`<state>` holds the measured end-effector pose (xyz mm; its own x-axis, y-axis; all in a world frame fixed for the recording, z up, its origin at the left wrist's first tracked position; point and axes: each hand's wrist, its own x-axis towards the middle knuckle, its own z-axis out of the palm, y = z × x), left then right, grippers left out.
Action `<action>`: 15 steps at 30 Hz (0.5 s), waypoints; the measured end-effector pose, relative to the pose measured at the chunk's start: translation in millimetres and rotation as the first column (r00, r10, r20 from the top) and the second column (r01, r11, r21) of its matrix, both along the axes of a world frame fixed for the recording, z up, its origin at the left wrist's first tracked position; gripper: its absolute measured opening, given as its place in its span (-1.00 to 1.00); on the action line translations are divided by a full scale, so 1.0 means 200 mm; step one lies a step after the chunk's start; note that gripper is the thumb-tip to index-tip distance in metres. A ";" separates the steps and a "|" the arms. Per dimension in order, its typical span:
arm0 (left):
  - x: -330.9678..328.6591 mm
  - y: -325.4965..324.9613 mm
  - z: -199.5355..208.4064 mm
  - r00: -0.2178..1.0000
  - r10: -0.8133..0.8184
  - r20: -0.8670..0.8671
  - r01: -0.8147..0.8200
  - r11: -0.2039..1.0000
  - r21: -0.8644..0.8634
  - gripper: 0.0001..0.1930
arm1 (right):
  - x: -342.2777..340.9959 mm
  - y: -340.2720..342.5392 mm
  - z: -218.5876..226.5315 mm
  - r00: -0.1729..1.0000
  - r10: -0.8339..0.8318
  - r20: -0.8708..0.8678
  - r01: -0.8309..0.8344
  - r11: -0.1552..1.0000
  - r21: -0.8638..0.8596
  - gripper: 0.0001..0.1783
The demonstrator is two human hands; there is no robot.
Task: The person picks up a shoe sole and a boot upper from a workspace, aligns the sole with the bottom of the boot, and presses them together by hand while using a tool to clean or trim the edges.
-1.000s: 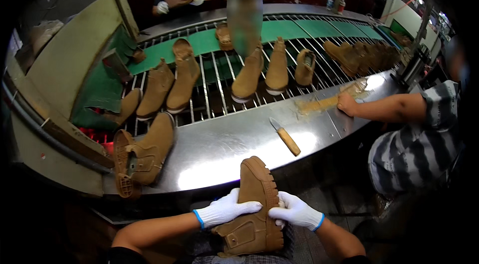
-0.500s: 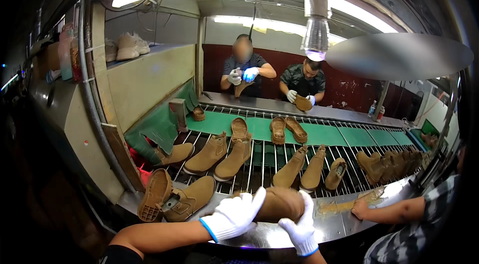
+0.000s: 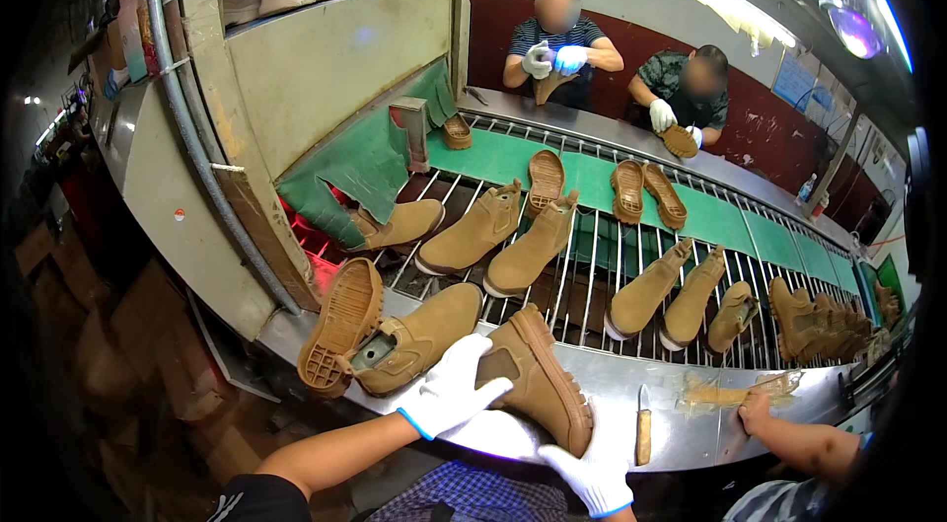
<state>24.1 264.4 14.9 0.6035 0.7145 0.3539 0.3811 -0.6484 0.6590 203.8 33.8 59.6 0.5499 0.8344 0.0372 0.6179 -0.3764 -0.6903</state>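
A tan ankle boot (image 3: 538, 379) with a brown lugged sole is held on its side over the metal ledge. My left hand (image 3: 454, 389), in a white knit glove with a blue cuff, is at the shaft end, its thumb and fingers either side of the opening. My right hand (image 3: 594, 471), gloved alike, grips the toe. Left of the boot, a tan boot upper (image 3: 419, 336) lies on its side, with a loose brown sole (image 3: 340, 320) leaning beside it. A knife with a wooden handle (image 3: 644, 435) lies on the ledge right of my hands.
Several tan uppers and boots (image 3: 533, 246) stand on the rod conveyor (image 3: 582, 305). Loose soles (image 3: 627, 192) lie on its green strip. Two gloved people (image 3: 557, 48) work across it. A bare forearm (image 3: 804, 438) rests at right. A metal post (image 3: 182, 117) rises at left.
The view has swung, shifting the scene rightward and down at the left. The held boot has turned from a blurred crosswise pose to one showing its side and sole. The knife has come into sight.
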 end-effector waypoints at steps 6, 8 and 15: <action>0.11 0.13 0.15 0.959 0.003 -0.283 -0.045 0.989 -0.143 -0.04 | 0.03 0.02 -0.01 0.975 -0.059 -0.216 0.068 0.997 0.033 0.10; 0.09 0.20 0.21 0.903 -0.135 -0.407 0.045 0.974 -0.224 0.04 | 0.05 0.00 -0.05 0.965 -0.024 -0.262 0.052 0.994 0.099 0.04; -0.15 0.02 0.05 0.943 -0.200 -0.267 0.087 0.920 -0.381 0.07 | 0.34 -0.15 -0.04 0.836 -0.132 0.532 -0.053 0.947 0.318 -0.22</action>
<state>-5.3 268.6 25.5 0.7451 0.6560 -0.1203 0.5152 -0.4516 0.7284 272.2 4.6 51.1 0.3957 0.7064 0.5869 0.9132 -0.2352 -0.3327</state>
